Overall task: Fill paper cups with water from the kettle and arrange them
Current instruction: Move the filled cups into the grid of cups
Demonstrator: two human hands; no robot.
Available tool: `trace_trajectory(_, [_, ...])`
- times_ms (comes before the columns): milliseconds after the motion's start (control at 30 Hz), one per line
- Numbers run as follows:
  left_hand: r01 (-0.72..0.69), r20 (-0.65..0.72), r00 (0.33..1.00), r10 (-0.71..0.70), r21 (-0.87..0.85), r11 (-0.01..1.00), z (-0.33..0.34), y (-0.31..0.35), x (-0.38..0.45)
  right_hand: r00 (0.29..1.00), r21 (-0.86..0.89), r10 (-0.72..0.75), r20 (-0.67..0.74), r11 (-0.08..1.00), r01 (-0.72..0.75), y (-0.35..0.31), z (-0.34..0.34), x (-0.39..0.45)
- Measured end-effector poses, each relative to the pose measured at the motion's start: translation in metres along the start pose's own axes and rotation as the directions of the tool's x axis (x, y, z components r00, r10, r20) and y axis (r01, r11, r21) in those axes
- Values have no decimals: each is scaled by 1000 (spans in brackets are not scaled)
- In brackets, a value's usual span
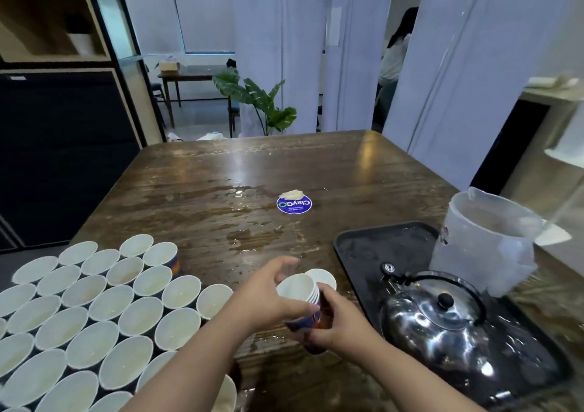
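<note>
1. The right hand (343, 326) is curling round the bottom of a stack (305, 304) of paper cups and holding it tilted above the table (221, 174).
2. The left hand (268, 294) is touching the top of the stack, with its thumb on the side of the cups and its fingers half open over the rim. I cannot tell if it is gripping the top cup or just resting on it.
3. One lone cup (324, 277) is standing just behind the stack, next to the tray (379, 237).
4. Many cups (94, 310) are sitting packed close in rows at the near left of the table. They are white inside, and I cannot tell how much water they are holding.
5. The kettle (439, 316) is shiny with a black knob on its lid. It is sitting on the black tray at the right, well apart from both hands.
6. A plastic jug (483, 241) is standing at the far right corner of the tray, behind the kettle.
7. Water is lying in puddles on the middle of the table.
8. A blue sticker (294, 205) is lying flat past the puddles, with a small white lump (292, 194) touching its far edge.
9. A green plant (259, 101) is growing behind the table.
</note>
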State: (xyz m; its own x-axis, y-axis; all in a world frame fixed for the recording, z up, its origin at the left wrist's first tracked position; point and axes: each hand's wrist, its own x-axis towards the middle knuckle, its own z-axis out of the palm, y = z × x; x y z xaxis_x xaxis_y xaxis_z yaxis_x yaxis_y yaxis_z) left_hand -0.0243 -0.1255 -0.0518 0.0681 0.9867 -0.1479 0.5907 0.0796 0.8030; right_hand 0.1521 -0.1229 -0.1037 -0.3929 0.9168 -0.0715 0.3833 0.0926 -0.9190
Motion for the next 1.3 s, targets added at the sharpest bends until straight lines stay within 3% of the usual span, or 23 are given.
trace_trajectory(133, [-55, 1, 998, 55, -48, 997, 10, -2, 4, 997, 31, 52, -55, 998, -50, 15, -1, -12])
trace_trajectory(300, [-78, -88, 994, 60, -225, 971, -3, 6, 9, 982, -7, 115, -150, 993, -117, 50, -4, -18])
trace_trajectory(467, [-83, -63, 995, 74, -140, 987, -19, 0, 12, 954, 4, 204, -220, 978, -208, 82, 3, -11])
trace_trajectory(633, [-32, -14, 999, 31, -103, 994, -19, -12, 10, 951, 57, 246, -186, 969, -240, 84, 9, -14])
trace_trajectory(733, [7, -10, 1000, -8, -121, 993, -22, -16, 10, 935, 86, 220, -276, 975, -204, 73, 3, -21])
trace_trajectory(833, [32, -17, 999, -35, -145, 989, -25, -16, 10, 914, 25, 89, -395, 996, -87, 46, -10, -24])
trace_trajectory(900, [35, -10, 999, -37, -137, 990, -24, -12, 9, 942, -34, -4, -334, 999, -8, 22, -18, -18])
trace_trajectory(1000, [-2, -1, 1000, 2, -169, 986, -19, -1, 7, 995, -111, -61, -75, 992, 52, -13, -19, -4])
trace_trajectory(1067, [-28, 2, 1000, 29, -195, 980, -18, 6, 6, 996, -124, -84, 26, 989, 86, -27, -17, 3])
trace_trajectory(1300, [-100, -86, 993, 84, -196, 975, -24, 12, -3, 996, -155, -89, 10, 984, 89, -21, -11, 6])
